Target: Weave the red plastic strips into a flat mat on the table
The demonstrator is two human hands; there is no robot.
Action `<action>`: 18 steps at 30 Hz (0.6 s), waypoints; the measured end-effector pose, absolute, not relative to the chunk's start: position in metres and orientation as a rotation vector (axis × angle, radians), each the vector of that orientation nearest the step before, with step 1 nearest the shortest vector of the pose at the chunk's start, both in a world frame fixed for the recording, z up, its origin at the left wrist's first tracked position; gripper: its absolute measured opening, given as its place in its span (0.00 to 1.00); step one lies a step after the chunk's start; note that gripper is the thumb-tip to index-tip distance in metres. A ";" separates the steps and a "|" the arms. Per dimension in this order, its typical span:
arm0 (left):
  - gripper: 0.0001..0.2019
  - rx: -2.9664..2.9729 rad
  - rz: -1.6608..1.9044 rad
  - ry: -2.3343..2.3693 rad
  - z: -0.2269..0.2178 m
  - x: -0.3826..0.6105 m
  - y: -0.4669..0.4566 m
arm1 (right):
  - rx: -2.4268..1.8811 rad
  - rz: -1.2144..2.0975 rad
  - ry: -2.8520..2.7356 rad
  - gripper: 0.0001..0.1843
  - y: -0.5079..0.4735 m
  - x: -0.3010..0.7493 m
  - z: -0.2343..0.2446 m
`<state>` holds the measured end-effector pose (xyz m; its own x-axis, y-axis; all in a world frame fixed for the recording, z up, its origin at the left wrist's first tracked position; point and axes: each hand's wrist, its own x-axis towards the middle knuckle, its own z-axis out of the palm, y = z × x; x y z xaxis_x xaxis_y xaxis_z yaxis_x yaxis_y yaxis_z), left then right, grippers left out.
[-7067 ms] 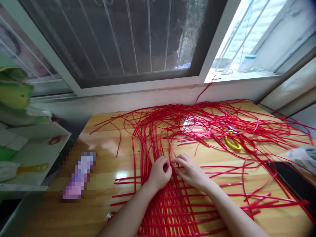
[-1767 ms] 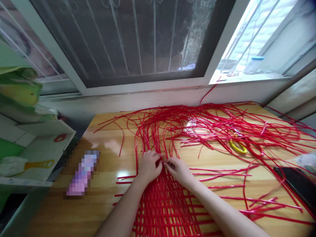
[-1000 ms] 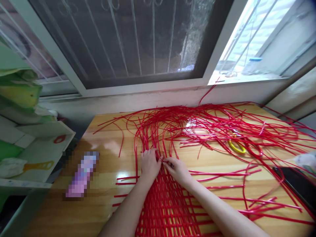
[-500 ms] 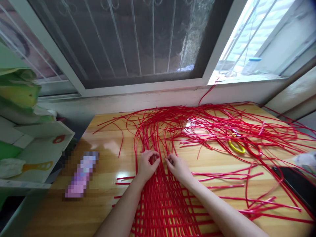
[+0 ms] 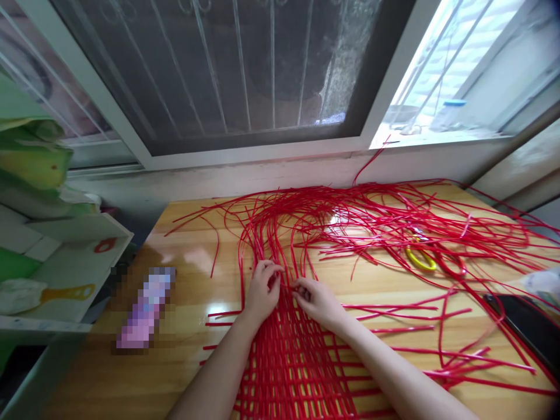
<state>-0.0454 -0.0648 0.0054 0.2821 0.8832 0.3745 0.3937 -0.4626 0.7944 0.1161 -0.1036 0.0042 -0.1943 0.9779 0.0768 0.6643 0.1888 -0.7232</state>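
Head view, with 12 o'clock pointing away from you: the red mesh point(image 5: 301, 373) lies at 6 o'clock on the tabletop point(image 5: 184, 256), your hands at its far end. Your left hand point(image 5: 261, 294) sits on the left side, thumb and forefinger curled, with a small gap at the tips. Your right hand point(image 5: 318, 302), across the strips, has its fingers bunched beside a thin crosswise strand point(image 5: 287, 286). Whether either hand is clamped on it is too small to tell.

The step looks like threading that strand through the lengthwise strips point(image 5: 273, 242). Lift one strip at a time with the left fingers, pass the end across with the right, then draw it evenly towards 6 o'clock so the row lies straight and nothing twists.

As for room, 12 o'clock is tightest: the loose tangle point(image 5: 306, 201) piles up near the wall point(image 5: 245, 178). Towards 2 o'clock, yellow-handled scissors point(image 5: 423, 268) lie among strands that could snag. Cut ends stick out at 3 and 9 o'clock, so lift your forearms over them. Bare wood towards 10 o'clock gives your left elbow the easier swing.
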 end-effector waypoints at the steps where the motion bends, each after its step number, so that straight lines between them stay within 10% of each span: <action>1: 0.10 1.963 1.132 1.134 0.004 -0.046 -0.064 | -1.515 0.749 -1.940 0.11 -0.105 0.117 0.006; 9: 0.09 1.932 1.180 1.119 0.004 -0.049 -0.060 | -1.345 0.573 -2.088 0.19 -0.106 0.111 0.016; 18: 0.12 1.857 1.290 1.094 0.010 -0.050 -0.067 | -1.466 0.591 -2.040 0.03 -0.097 0.106 0.005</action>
<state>-0.0503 -0.0668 0.0102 0.1800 0.8848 0.4299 0.2796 -0.4650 0.8400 0.1056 -0.0971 0.0048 -0.2509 0.9512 0.1799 0.7076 0.3070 -0.6364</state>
